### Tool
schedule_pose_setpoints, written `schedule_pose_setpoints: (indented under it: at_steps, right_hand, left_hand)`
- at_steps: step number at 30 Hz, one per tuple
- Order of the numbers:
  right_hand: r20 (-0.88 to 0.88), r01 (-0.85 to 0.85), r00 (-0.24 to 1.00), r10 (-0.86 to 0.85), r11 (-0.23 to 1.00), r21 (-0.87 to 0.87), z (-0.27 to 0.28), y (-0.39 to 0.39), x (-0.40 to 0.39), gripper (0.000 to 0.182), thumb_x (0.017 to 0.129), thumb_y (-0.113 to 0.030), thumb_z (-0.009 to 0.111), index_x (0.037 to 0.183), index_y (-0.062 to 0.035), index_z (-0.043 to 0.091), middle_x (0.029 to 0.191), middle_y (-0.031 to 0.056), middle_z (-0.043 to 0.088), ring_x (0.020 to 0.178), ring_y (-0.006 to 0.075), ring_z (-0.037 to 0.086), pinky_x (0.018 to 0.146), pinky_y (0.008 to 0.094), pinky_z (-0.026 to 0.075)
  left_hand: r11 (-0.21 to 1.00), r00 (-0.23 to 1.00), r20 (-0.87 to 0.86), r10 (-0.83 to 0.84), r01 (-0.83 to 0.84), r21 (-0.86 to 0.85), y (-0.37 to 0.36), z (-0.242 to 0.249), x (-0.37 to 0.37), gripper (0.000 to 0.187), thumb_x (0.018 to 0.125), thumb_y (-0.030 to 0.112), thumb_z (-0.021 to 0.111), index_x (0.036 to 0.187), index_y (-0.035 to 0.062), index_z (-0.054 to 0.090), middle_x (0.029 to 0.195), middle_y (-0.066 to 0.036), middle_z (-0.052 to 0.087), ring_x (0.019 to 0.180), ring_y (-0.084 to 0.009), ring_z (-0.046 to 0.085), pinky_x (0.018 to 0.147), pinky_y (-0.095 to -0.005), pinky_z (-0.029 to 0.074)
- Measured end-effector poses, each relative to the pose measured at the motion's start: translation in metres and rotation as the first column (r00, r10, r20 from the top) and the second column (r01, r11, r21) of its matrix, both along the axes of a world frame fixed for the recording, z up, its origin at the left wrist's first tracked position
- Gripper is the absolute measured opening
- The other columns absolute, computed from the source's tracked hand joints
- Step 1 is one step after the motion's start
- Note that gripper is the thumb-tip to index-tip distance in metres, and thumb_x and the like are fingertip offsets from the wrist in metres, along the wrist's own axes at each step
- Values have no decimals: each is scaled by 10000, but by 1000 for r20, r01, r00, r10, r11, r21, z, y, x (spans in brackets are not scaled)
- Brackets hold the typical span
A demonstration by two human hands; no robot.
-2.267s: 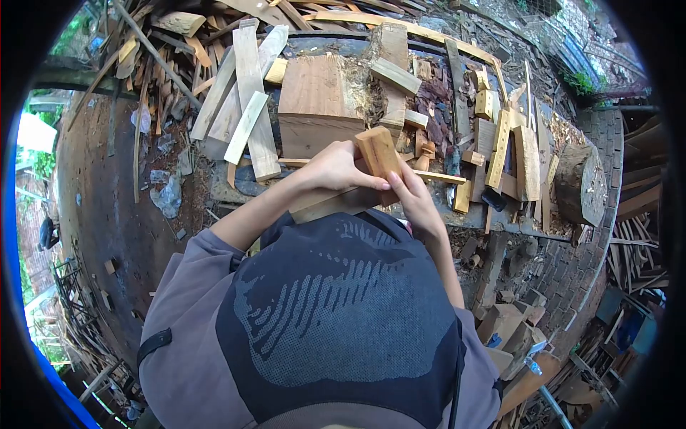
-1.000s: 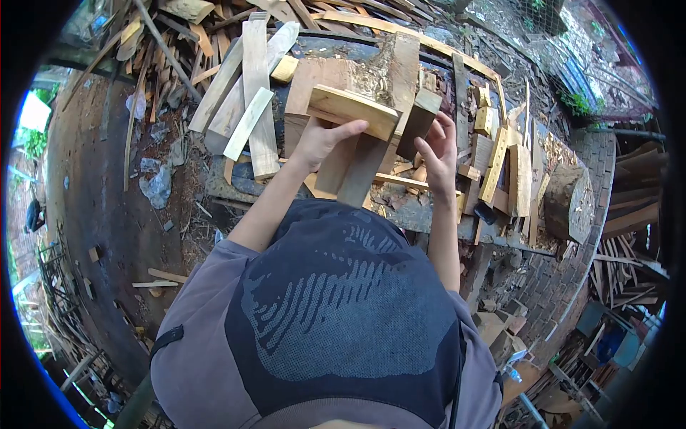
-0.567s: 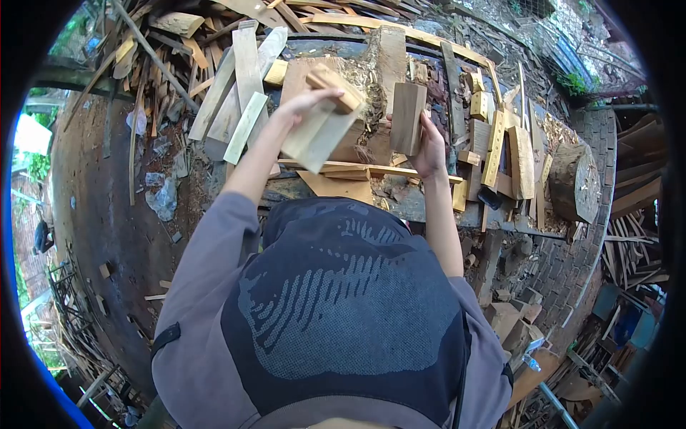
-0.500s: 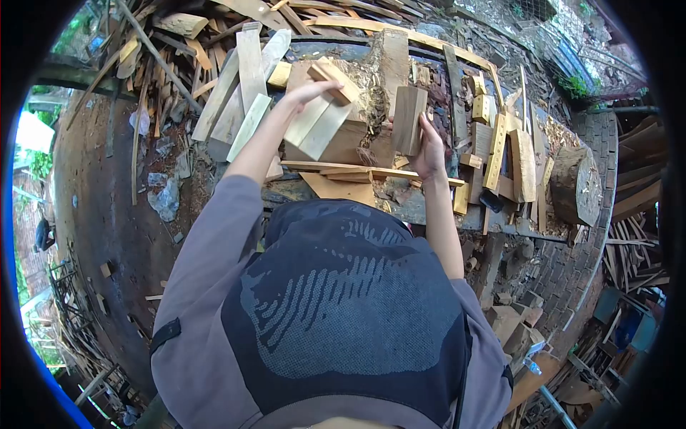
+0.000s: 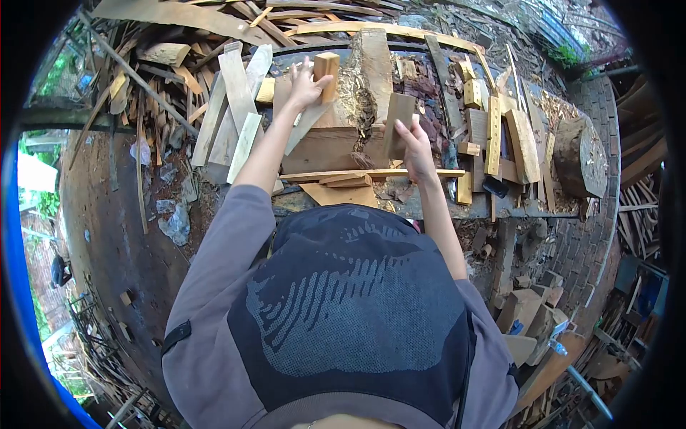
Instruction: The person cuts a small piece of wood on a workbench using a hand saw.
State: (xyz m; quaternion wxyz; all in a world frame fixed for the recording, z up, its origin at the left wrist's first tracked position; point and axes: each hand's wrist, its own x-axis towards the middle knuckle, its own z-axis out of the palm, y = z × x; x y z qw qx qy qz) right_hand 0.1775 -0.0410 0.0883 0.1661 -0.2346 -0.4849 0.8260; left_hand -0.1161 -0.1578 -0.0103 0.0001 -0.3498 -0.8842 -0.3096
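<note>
My left hand (image 5: 307, 87) is beside a short yellowish wood block (image 5: 327, 71) that stands upright, its thumb and fingertips pressed on the block's near side. Under that hand a flat pale board (image 5: 306, 129) slants down over a thick timber piece (image 5: 325, 149). My right hand (image 5: 416, 149) grips a brownish-grey rectangular block (image 5: 398, 125) by its right edge, tilted above the bench. Between the two hands runs a rough, split slab (image 5: 371, 79) with wood chips about it.
Long pale boards (image 5: 236, 79) lie at the left by a scrap heap. On the right are drilled yellow strips (image 5: 493, 136), a black object (image 5: 494, 187) and a round log (image 5: 580, 157). A thin strip (image 5: 429, 173) crosses the bench's near side.
The yellowish block has turned from lying tilted to upright, and my left hand has shifted left of it. The block in my right hand has moved slightly left and turned.
</note>
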Motion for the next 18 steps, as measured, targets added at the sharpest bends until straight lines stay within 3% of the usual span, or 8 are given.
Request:
schedule_pose_setpoints:
  at_steps: [2, 3, 6, 7, 10, 11, 14, 18]
  right_hand:
    - [-45, 44, 998, -38, 991, 129, 11, -7, -8, 438, 879, -144, 662, 1234, -3, 446, 1098, 62, 591, 1006, 134, 584, 879, 287, 473]
    - [-60, 47, 998, -37, 982, 183, 18, -8, -11, 525, 826, -100, 716, 1251, -14, 421, 1136, 69, 569, 1052, 146, 563, 913, 294, 458]
    - [-200, 52, 980, 4, 960, 273, 42, -19, -18, 578, 790, -93, 741, 1261, -26, 413, 1145, 70, 560, 1088, 149, 547, 959, 314, 433]
    - [-193, 26, 980, 38, 947, 319, 54, -21, -18, 593, 760, -75, 756, 1258, -30, 438, 1151, 73, 557, 1108, 155, 540, 1004, 340, 406]
    - [-240, 15, 965, 103, 896, 444, 84, -29, -11, 571, 750, -65, 756, 1244, -22, 472, 1151, 67, 558, 1113, 154, 540, 1028, 356, 389]
    - [-237, 7, 965, 112, 894, 448, 93, -31, -7, 556, 745, -62, 760, 1234, -22, 498, 1140, 60, 565, 1123, 156, 535, 1030, 353, 392]
    - [-197, -45, 965, 170, 854, 518, 104, -35, 4, 571, 738, -59, 762, 1237, -8, 490, 1173, 75, 542, 1149, 166, 517, 1025, 346, 398]
    - [-263, -35, 937, 232, 808, 588, 118, -35, 13, 605, 705, -37, 766, 1237, 0, 481, 1282, 113, 446, 1222, 201, 460, 1034, 351, 388]
  left_hand:
    - [927, 786, 552, -278, 68, 369, -10, 56, 30, 672, 827, 375, 709, 1349, 36, 457, 1206, -137, 596, 1088, -216, 572, 930, -366, 452]
    - [887, 740, 590, -323, 20, 461, -12, 73, 47, 624, 830, 237, 730, 1353, 41, 451, 1126, -80, 626, 976, -134, 595, 846, -315, 484]
    - [841, 515, 699, -496, 84, 534, -30, 116, 86, 629, 836, 279, 721, 1349, 34, 453, 1137, -73, 622, 1019, -132, 584, 850, -295, 483]
    - [721, 444, 612, -655, 123, 682, -34, 129, 100, 657, 802, 219, 754, 1358, 49, 447, 1152, -52, 616, 1057, -127, 572, 871, -275, 487]
    - [669, 504, 522, -688, 161, 726, -42, 192, 140, 743, 734, 143, 805, 1371, 59, 432, 1178, -41, 606, 1092, -138, 562, 912, -289, 488]
    - [701, 486, 570, -663, 135, 700, -45, 199, 143, 786, 667, 87, 842, 1345, 49, 446, 1194, -58, 599, 1103, -152, 565, 942, -317, 487]
    - [742, 574, 524, -629, 243, 625, -60, 211, 147, 729, 663, 89, 844, 1293, 40, 480, 1181, -67, 603, 1105, -163, 570, 945, -323, 487]
    - [683, 560, 447, -698, 333, 650, -64, 235, 159, 657, 656, 109, 853, 1223, 38, 531, 1161, -70, 610, 1097, -171, 580, 964, -334, 475]
